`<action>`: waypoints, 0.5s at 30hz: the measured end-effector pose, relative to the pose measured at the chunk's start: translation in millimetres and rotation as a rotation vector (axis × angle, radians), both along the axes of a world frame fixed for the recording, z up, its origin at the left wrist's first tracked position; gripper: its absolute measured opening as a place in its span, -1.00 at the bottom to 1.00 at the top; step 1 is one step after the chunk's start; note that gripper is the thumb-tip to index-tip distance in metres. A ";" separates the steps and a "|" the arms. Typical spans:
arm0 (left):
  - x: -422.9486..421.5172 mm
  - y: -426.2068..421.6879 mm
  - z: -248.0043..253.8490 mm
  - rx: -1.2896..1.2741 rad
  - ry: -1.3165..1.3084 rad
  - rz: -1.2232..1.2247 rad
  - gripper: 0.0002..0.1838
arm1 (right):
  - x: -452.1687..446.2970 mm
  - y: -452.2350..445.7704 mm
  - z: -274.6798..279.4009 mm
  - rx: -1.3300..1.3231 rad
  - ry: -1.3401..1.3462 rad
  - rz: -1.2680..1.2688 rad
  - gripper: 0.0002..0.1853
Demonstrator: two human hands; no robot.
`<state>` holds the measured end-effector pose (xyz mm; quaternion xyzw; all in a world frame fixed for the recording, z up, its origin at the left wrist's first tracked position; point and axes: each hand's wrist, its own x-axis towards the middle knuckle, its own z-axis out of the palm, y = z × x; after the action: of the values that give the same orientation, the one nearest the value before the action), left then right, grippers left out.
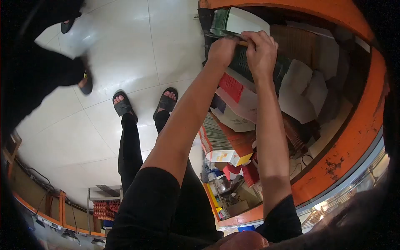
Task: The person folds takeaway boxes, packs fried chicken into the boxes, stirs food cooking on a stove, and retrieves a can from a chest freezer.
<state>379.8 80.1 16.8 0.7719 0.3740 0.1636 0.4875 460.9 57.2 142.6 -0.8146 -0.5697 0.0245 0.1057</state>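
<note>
Here, a white-and-green packet (248,21) is just beyond the left hand (223,51) and right hand (262,54), both curled at its near edge, though whether either grip is closed cannot be told.

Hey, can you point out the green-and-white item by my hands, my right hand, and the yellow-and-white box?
Green-and-white item (248,21): head view, on its white face.
Right hand (262,54): head view, back of the hand.
Yellow-and-white box (228,157): head view, white side.
</note>
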 end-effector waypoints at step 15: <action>-121.8 -25.9 -42.5 -0.736 -0.512 0.331 -0.45 | -120.1 -40.8 164.6 0.549 0.772 -0.330 -0.83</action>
<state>258.0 54.2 -25.7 0.4129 0.3927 0.2805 0.7724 340.8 16.4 307.2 -0.7674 -0.3383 0.1561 0.5218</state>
